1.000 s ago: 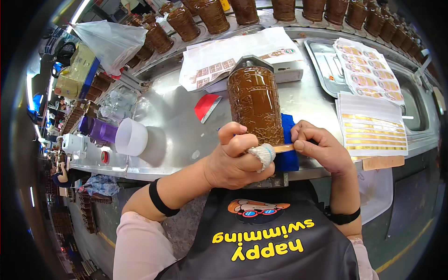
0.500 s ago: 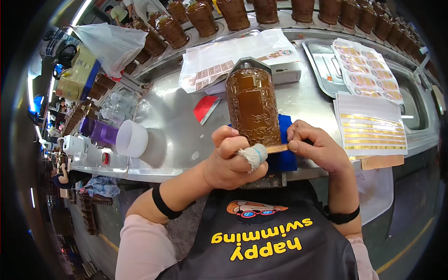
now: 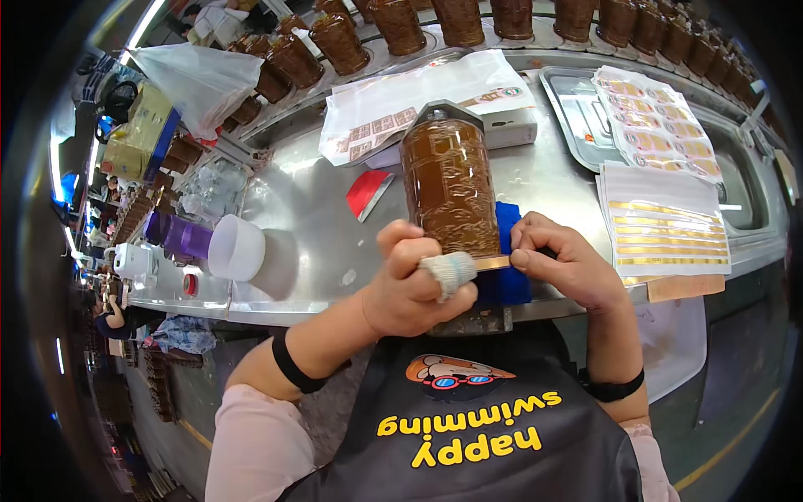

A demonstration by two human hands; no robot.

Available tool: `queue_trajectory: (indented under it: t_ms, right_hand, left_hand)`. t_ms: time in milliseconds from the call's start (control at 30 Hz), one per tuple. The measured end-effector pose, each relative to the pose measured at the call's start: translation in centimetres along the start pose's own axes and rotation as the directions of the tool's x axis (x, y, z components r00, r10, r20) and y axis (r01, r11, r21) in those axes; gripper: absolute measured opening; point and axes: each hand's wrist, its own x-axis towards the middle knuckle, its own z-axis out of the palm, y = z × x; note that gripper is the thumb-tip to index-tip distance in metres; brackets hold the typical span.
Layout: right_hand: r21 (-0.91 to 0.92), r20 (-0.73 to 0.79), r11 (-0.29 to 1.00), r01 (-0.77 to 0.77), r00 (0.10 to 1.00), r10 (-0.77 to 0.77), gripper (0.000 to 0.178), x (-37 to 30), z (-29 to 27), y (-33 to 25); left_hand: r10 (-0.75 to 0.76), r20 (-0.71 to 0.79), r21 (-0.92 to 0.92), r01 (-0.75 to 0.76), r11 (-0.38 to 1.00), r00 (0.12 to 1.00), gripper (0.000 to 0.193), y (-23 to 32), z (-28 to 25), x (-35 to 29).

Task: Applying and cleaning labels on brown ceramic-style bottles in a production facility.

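Observation:
A brown embossed glass bottle (image 3: 447, 188) lies lengthwise before me, its far end against a dark angular holder (image 3: 450, 109). Across its near end runs a narrow gold label strip (image 3: 492, 263). My left hand (image 3: 418, 280) is curled closed at the bottle's near left, and a finger wrapped in a white knitted cover presses the strip there. With thumb and forefinger, my right hand (image 3: 556, 259) pinches the strip's right end. Beneath the bottle and beside my right hand shows a blue cloth (image 3: 512, 289).
Sheets of gold strips (image 3: 665, 230) and oval labels (image 3: 657, 125) lie right, near a metal tray (image 3: 565, 100). A printed sheet (image 3: 368, 125) lies behind the bottle, a red-and-silver piece (image 3: 368, 194) to its left. Further left stands a white tub (image 3: 237, 248). Several bottles (image 3: 460, 21) line the back.
The bottle has turned about its length, so a different part of its pattern faces up. My covered finger has rolled slightly. The bottles along the back have shifted.

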Motion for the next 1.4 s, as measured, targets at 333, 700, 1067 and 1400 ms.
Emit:
queue_trajectory:
  t_ms: [333, 700, 1067, 1400]
  right_hand:
    - [0.063, -0.013, 0.996, -0.068, 0.998, 0.069, 0.022, 0.0, 0.1, 0.1]
    - [-0.234, -0.091, 0.954, 0.187, 0.973, -0.213, 0.023, -0.3, 1.3, -0.1]
    - [-0.375, -0.15, 0.908, 0.188, 0.954, -0.259, 0.027, 0.0, 2.5, 0.5]
    - [-0.366, -0.156, 0.911, 0.192, 0.952, -0.263, 0.028, 0.1, 2.5, 0.5]
  left_hand:
    - [0.096, 0.057, 0.057, -0.1, 0.993, 0.994, 0.029, 0.0, -0.3, 1.1]
    - [-0.077, -0.037, 0.049, 0.079, 0.996, 0.996, 0.023, 0.8, -0.1, -0.7]
    - [-0.662, -0.011, -0.288, 0.631, 0.72, 0.75, 0.013, 2.8, -0.7, 1.9]
    - [-0.665, 0.02, -0.152, 0.66, 0.736, 0.746, 0.011, 3.0, -0.3, 2.9]
